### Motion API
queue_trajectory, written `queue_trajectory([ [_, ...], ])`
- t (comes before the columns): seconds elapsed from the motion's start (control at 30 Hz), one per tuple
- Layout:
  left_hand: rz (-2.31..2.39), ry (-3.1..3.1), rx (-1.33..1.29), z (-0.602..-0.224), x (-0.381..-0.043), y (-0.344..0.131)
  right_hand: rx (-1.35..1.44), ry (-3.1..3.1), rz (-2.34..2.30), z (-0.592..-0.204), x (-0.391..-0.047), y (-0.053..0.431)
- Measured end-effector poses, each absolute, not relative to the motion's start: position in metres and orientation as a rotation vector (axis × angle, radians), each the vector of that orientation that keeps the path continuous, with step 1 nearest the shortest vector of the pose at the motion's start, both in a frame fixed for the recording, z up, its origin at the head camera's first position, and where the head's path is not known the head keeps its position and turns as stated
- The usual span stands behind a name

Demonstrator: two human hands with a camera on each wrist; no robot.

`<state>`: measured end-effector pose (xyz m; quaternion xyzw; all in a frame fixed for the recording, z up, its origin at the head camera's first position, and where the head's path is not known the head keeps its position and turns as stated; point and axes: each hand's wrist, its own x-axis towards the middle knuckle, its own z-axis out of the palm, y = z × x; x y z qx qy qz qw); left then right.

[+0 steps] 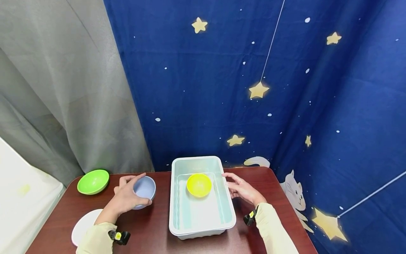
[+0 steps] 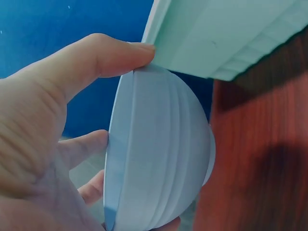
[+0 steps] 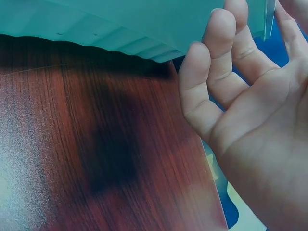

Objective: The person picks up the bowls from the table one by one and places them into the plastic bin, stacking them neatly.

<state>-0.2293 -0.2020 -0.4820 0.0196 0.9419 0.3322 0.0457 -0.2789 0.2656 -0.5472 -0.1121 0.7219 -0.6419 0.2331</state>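
Note:
A light blue bowl [image 1: 145,187] is gripped across its rim by my left hand [image 1: 129,194], thumb on one side and fingers on the other. In the left wrist view the bowl's ridged outer wall [image 2: 159,154] faces the camera, with the thumb on its rim. A pale green-white rectangular tub [image 1: 203,230] stands in the middle of the table, with a yellow bowl [image 1: 199,185] inside it. At the tub's right side is my right hand [image 1: 243,189], its fingertips at the rim and outer wall. Its fingers [image 3: 195,79] look loosely bent in the right wrist view.
A green bowl [image 1: 93,182] sits at the table's back left corner. Nearer, a white plate [image 1: 83,225] is partly hidden by the left forearm. Behind the brown table [image 1: 158,233] hang grey and blue starry curtains [image 1: 203,88].

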Motion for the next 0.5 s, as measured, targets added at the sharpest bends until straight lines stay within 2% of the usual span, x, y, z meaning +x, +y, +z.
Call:
queue_trajectory([
  [0.5,1.018,2.933,0.193,-0.449,-0.222,-0.176,-0.289,1.986,-1.778,-0.548,-0.278,0.265],
])
